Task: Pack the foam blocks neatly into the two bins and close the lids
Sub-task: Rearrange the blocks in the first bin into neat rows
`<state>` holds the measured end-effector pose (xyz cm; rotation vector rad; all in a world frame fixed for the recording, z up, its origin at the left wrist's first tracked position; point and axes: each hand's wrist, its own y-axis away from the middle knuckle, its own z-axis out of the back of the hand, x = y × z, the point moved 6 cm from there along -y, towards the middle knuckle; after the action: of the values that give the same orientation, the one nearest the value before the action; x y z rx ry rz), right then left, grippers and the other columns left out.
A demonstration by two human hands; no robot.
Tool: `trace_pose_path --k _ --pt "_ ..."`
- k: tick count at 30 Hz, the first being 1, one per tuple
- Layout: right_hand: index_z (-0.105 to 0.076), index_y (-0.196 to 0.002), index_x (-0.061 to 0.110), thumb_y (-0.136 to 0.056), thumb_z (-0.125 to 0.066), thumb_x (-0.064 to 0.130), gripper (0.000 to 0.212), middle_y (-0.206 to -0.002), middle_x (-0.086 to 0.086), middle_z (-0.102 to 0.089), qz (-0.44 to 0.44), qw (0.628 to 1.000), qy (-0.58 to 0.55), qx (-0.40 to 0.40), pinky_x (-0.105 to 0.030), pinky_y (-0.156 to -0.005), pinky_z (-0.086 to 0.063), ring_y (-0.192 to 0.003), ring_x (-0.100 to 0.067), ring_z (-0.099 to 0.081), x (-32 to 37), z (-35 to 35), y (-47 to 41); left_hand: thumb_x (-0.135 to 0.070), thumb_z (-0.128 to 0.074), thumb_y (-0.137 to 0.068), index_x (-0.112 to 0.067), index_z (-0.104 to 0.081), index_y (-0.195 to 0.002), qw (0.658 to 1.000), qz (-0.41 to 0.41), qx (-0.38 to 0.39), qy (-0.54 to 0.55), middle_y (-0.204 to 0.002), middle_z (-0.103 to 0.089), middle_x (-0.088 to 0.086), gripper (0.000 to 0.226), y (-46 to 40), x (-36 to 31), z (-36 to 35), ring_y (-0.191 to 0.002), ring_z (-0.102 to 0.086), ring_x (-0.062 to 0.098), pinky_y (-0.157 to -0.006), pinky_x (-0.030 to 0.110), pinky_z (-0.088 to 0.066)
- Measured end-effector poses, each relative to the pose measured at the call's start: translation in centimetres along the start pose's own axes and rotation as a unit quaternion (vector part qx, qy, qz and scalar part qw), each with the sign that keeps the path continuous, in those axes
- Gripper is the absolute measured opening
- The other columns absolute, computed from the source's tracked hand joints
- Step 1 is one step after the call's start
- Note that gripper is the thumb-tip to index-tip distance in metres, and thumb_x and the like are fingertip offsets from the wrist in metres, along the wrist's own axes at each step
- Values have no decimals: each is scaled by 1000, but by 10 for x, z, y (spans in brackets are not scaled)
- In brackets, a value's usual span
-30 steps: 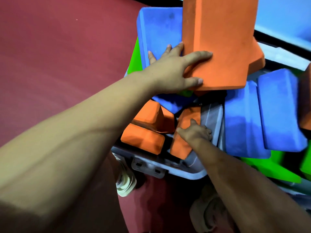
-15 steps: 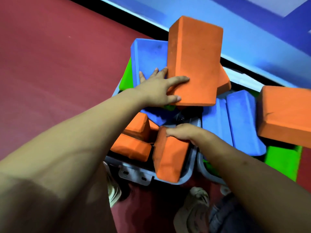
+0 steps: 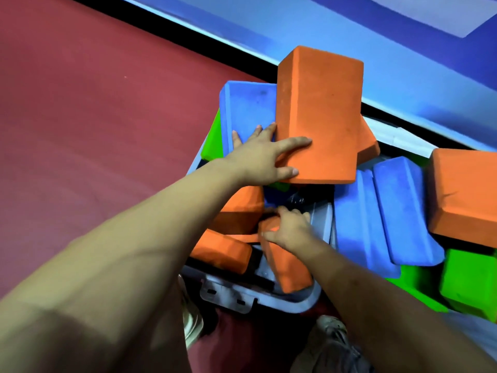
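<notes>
Fingers of the left hand (image 3: 258,157) lie spread and straight against the near end of a tall orange foam block (image 3: 320,117) standing atop the pile, while the right hand (image 3: 289,230) curls its grip over the top of a smaller orange block (image 3: 290,267) wedged inside the grey bin (image 3: 304,304). Blue blocks (image 3: 390,211), green blocks (image 3: 473,281) and another orange block (image 3: 465,195) crowd the second bin to the right. Red floor (image 3: 94,117) meets a blue wall (image 3: 349,30) behind.

Six orange foam blocks (image 3: 320,117), four blue foam blocks (image 3: 247,106), three green foam blocks (image 3: 470,284), two hands (image 3: 258,157).
</notes>
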<state>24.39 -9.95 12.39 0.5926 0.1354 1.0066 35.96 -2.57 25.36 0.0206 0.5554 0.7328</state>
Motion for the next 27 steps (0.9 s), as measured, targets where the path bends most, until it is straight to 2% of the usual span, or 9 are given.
trace_pose_path --k 4,8,11,14,17,19,22,25,27 --pt "-40 -139 23 -73 -69 59 80 -145 -10 -33 23 994 -71 -81 -37 -103 -35 -126 -34 -38 -7 -2 15 -58 -55 -86 -62 -19 -140 1000 -4 8 -7 -160 -4 12 64 1 -1 -3 -147 -1 34 -105 72 3" --pt "-48 -133 20 -85 -56 55 61 -149 -8 -32 -15 978 -103 -181 -45 -100 -39 -128 -34 -38 -20 7 19 -61 -52 -86 -63 -17 -139 1000 12 4 -17 -159 -10 14 64 1 -1 -1 -147 -4 33 -106 73 -1" --pt "-58 -124 20 -94 -47 46 41 -143 -11 -39 -10 970 -113 -216 -46 -100 -38 -129 -34 -36 -29 13 9 -62 -49 -87 -63 -14 -139 999 31 -1 -16 -147 -30 11 63 0 -3 2 -145 -10 32 -101 78 -10" --pt "-61 -124 19 -97 -44 40 39 -143 -15 -41 -8 966 -150 -211 -36 -108 -25 -134 -33 -31 -34 11 0 -61 -49 -89 -64 -12 -139 999 47 11 10 -145 -33 7 63 0 -3 1 -147 -2 30 -99 80 -9" --pt "-63 -124 12 -94 -52 37 40 -148 -21 -33 62 967 -131 -209 -41 -111 -27 -135 -40 -30 -24 4 5 -61 -47 -89 -64 -10 -140 998 50 23 18 -150 -28 6 62 1 -4 -1 -148 4 29 -98 81 -10" --pt "-64 -121 12 -88 -49 51 54 -153 -22 -24 115 966 -115 -202 -49 -109 -31 -135 -42 -30 -16 -4 9 -65 -44 -89 -64 -8 -139 998 52 24 14 -151 -27 6 62 1 -3 -1 -148 4 28 -98 80 -14" --pt "-54 -132 24 -75 -52 67 71 -159 -12 2 136 975 -104 -143 -45 -114 -23 -143 -34 -11 -13 -14 12 -67 -40 -89 -64 -7 -139 998 51 29 14 -149 -29 6 61 1 -1 -2 -147 3 28 -98 78 -20" --pt "-44 -137 32 -67 -74 53 79 -157 -3 19 190 975 -51 -101 -45 -116 -20 -146 -25 6 -6 -20 16 -67 -40 -89 -65 -6 -139 998 48 37 10 -151 -27 6 60 1 -1 -3 -148 4 28 -98 77 -21" --pt "-38 -140 32 -68 -76 39 82 -155 0 28 210 974 -18 -87 -44 -114 -25 -146 -25 4 -1 -21 19 -66 -39 -90 -65 -6 -139 998 47 35 5 -151 -27 6 60 1 -1 -3 -147 3 28 -98 77 -22"
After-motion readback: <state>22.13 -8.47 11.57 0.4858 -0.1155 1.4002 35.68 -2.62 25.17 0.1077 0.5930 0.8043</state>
